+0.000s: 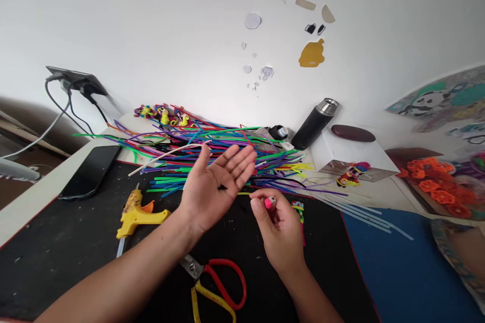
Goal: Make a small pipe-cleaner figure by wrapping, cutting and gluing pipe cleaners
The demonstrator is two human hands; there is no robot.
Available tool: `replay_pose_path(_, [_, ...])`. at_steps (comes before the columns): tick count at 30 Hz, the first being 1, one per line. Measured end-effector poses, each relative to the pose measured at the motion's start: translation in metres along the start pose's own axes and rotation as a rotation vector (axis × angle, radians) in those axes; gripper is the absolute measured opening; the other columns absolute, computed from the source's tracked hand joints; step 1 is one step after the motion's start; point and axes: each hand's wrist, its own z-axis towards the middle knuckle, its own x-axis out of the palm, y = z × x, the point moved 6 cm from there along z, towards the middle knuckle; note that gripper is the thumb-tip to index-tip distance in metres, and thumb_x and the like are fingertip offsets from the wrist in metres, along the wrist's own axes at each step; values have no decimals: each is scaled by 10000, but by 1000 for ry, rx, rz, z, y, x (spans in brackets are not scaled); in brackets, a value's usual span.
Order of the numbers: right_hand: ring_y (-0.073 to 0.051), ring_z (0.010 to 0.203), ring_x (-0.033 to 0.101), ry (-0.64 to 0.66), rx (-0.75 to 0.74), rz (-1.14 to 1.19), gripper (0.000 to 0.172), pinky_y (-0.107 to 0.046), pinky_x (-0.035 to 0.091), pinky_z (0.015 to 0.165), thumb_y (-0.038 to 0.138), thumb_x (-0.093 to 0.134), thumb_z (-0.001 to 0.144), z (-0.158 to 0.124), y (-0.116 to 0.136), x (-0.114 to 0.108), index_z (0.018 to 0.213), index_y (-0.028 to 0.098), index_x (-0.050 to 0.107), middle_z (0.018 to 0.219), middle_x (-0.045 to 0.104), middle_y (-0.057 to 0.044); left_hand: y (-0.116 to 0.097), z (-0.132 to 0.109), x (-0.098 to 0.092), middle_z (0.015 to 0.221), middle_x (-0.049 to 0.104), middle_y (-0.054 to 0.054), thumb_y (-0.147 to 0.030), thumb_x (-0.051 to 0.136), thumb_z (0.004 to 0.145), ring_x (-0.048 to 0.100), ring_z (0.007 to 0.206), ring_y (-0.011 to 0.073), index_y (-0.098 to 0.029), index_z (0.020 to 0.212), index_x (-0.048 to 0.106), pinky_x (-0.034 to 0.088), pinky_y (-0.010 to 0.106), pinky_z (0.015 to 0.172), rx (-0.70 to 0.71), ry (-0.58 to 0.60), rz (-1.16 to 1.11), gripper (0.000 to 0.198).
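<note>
My left hand (pixel 212 189) is turned palm up with its fingers stretched out. Small black bits (pixel 222 188) lie on its palm. To its right, my right hand (pixel 280 229) is closed around a small pink-tipped piece (pixel 270 202) with a whitish part; most of it is hidden by the fingers. A thin yellow strip (pixel 243 193) shows between the two hands. Below them, scissors (pixel 227 282) with one red and one yellow handle lie on the black mat (pixel 159 287), partly under my left forearm. Left of that forearm rests a yellow glue gun (pixel 138 216).
Many coloured pipe cleaners (pixel 170 181) are heaped behind my hands. A phone (pixel 91 171) lies at left. A black flask (pixel 314 123) leans beside a white box (pixel 337 151). Clear glue sticks (pixel 367 219) and a small colourful figure (pixel 352 174) are at right.
</note>
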Motion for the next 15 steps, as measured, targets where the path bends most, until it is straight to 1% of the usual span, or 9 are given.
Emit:
replay_pose_path(2, [-121, 557, 496, -5, 51, 82, 307, -233, 406, 496, 488, 692, 997, 1, -3, -2, 944, 190, 742, 716, 628, -4, -14, 0, 3, 1337, 764, 210, -636, 409, 1096, 730, 1281, 308, -137, 1090, 736, 616, 410, 1049, 69, -3, 3, 597])
replay_pose_path(4, [-120, 558, 465, -9, 88, 153, 359, -243, 387, 496, 546, 696, 989, 3, -7, -5, 965, 190, 736, 716, 595, 0, -21, 0, 4, 1290, 783, 200, -585, 465, 1097, 746, 1248, 302, -147, 1000, 734, 637, 401, 1015, 103, -21, 8, 523])
replay_pose_path(6, [-122, 554, 441, -15, 108, 186, 404, -250, 366, 490, 593, 691, 984, 6, -12, -7, 987, 191, 734, 699, 555, 10, -22, 0, 3, 1207, 804, 190, -498, 520, 1098, 776, 1172, 287, -156, 869, 707, 656, 379, 972, 104, -47, 20, 452])
replay_pose_path(9, [-122, 549, 416, -25, 116, 190, 444, -254, 333, 490, 629, 671, 989, 12, -20, -11, 1012, 189, 733, 672, 500, 29, -19, 2, 0, 1047, 816, 168, -378, 542, 1105, 812, 1018, 250, -161, 732, 649, 674, 335, 889, 94, -93, 38, 445])
replay_pose_path(12, [-124, 538, 414, -9, 113, 181, 491, -258, 330, 501, 665, 631, 998, 17, -30, -9, 1024, 185, 731, 645, 475, 43, -18, 4, -3, 934, 808, 143, -278, 539, 1108, 819, 916, 219, -153, 719, 648, 675, 303, 828, 95, -140, 44, 423])
replay_pose_path(14, [-132, 533, 433, 16, 116, 139, 504, -263, 337, 505, 674, 593, 1013, 18, -36, -6, 1018, 190, 732, 632, 481, 43, -21, 4, -4, 908, 805, 132, -231, 532, 1108, 818, 881, 207, -148, 747, 668, 675, 293, 805, 107, -156, 44, 395])
replay_pose_path(15, [-142, 546, 464, 31, 115, 90, 504, -268, 357, 519, 667, 567, 1029, 18, -38, -5, 1019, 193, 738, 636, 504, 34, -23, 5, -5, 906, 806, 129, -225, 528, 1110, 817, 870, 203, -146, 757, 673, 675, 290, 797, 116, -159, 43, 390])
